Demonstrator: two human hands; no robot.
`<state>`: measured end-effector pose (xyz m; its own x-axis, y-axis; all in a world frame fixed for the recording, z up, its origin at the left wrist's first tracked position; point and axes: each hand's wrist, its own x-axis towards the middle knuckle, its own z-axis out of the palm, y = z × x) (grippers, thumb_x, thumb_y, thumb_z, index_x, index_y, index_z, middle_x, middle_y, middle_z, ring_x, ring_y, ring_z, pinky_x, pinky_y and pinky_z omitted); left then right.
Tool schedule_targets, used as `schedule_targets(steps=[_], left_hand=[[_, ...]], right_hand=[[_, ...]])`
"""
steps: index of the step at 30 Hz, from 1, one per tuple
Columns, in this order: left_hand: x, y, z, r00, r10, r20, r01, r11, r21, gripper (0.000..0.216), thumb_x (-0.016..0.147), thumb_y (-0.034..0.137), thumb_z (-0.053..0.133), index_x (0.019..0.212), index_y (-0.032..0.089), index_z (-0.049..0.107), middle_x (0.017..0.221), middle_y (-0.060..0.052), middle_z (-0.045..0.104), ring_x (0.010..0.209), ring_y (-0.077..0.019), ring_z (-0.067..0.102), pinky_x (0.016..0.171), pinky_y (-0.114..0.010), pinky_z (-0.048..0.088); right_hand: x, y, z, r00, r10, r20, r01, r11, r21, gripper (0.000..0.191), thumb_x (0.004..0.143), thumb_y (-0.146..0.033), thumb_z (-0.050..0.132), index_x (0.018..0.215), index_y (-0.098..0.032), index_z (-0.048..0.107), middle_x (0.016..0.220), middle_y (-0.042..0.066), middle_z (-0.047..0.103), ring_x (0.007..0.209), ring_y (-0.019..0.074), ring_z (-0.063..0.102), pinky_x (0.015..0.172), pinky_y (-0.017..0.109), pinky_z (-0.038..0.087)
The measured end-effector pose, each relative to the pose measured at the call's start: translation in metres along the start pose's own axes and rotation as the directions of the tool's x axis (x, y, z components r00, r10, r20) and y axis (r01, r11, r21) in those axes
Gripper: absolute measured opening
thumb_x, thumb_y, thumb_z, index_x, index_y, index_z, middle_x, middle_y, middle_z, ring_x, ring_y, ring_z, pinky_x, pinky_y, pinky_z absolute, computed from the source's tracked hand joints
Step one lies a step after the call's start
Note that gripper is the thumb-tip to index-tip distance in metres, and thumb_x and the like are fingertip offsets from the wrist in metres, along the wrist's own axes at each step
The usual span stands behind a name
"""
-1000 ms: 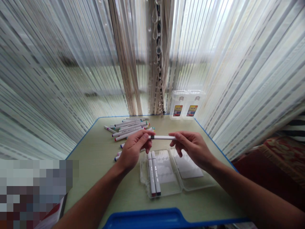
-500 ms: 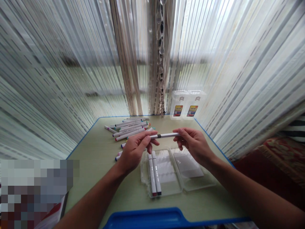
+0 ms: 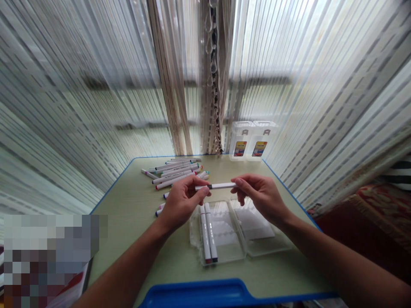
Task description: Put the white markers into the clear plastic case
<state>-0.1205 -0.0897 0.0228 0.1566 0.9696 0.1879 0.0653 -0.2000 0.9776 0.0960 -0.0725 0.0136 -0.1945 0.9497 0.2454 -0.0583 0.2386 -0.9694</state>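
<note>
Between my two hands a white marker (image 3: pixel 223 185) with a dark band is held level above the table. My left hand (image 3: pixel 184 194) pinches its left end between thumb and fingers. At the other end, the thumb and fingers of my right hand (image 3: pixel 257 192) are closed on it. Below lies an opened clear plastic case (image 3: pixel 226 239), with two white markers (image 3: pixel 210 235) side by side in its left half, one with a dark red end and one with a black end. A pile of white markers (image 3: pixel 176 173) with coloured ends lies beyond my left hand, partly hidden by it.
Two clear cases with labels (image 3: pixel 250 141) stand upright at the table's far right corner. The light green table (image 3: pixel 122 214) has a blue edge and a blue tray lip (image 3: pixel 199 293) at the front. String curtains (image 3: pixel 112 85) hang close behind.
The marker has shifted slightly to the left and a little lower. My left fingers have curled closer round its end; my right hand has moved slightly left with it.
</note>
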Motion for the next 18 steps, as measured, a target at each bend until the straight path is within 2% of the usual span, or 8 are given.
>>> schedule_targets(steps=[5,9,12,15,18], left_hand=[[-0.0003,-0.003,-0.0001,1.0,0.006,0.008,-0.006,0.999,0.051,0.02,0.077,0.027,0.073,0.085,0.012,0.062,0.071,0.0,0.063,0.057,-0.0085,0.055,0.051,-0.018,0.043],[-0.0013,-0.0055,-0.0002,0.999,0.026,0.025,-0.028,0.997,0.077,0.022,0.075,0.03,0.075,0.078,0.015,0.06,0.075,-0.002,0.063,0.073,-0.0151,0.062,0.058,-0.021,0.048],[-0.002,-0.0033,0.0006,0.999,0.039,0.036,-0.044,0.989,0.141,0.022,0.074,0.032,0.075,0.077,0.015,0.062,0.076,-0.002,0.064,0.072,-0.0158,0.063,0.061,-0.023,0.05],[-0.0028,0.0,0.0022,0.995,0.061,0.075,-0.076,0.971,0.225,0.019,0.077,0.032,0.073,0.08,0.014,0.068,0.077,-0.003,0.067,0.071,-0.0155,0.062,0.064,-0.023,0.05],[-0.0038,0.0007,0.0039,0.989,0.087,0.116,-0.116,0.957,0.266,0.018,0.078,0.031,0.071,0.08,0.014,0.07,0.077,-0.004,0.069,0.073,-0.0154,0.063,0.067,-0.023,0.05]], right_hand=[[-0.0024,-0.0019,0.0014,0.999,0.007,0.038,-0.006,0.999,-0.042,0.031,0.076,-0.042,0.076,0.082,-0.013,0.07,0.063,0.004,0.069,0.044,0.01,0.056,0.042,0.022,0.046],[-0.0045,0.0001,0.0028,0.997,0.011,0.08,-0.005,0.997,-0.078,0.035,0.071,-0.045,0.079,0.08,-0.013,0.069,0.062,0.003,0.067,0.044,0.0102,0.055,0.041,0.022,0.046],[-0.006,0.0025,0.0033,0.995,0.012,0.103,0.0,0.992,-0.123,0.037,0.07,-0.047,0.079,0.081,-0.014,0.07,0.059,0.001,0.063,0.045,0.0104,0.054,0.041,0.022,0.045],[-0.0074,0.0033,0.0036,0.991,-0.021,0.133,0.049,0.975,-0.214,0.034,0.072,-0.046,0.078,0.082,-0.014,0.071,0.062,0.001,0.064,0.048,0.0111,0.055,0.044,0.022,0.044],[-0.0086,0.0019,0.0038,0.98,-0.093,0.178,0.147,0.935,-0.321,0.027,0.073,-0.04,0.079,0.08,-0.015,0.071,0.07,0.003,0.069,0.059,0.0137,0.061,0.053,0.022,0.048]])
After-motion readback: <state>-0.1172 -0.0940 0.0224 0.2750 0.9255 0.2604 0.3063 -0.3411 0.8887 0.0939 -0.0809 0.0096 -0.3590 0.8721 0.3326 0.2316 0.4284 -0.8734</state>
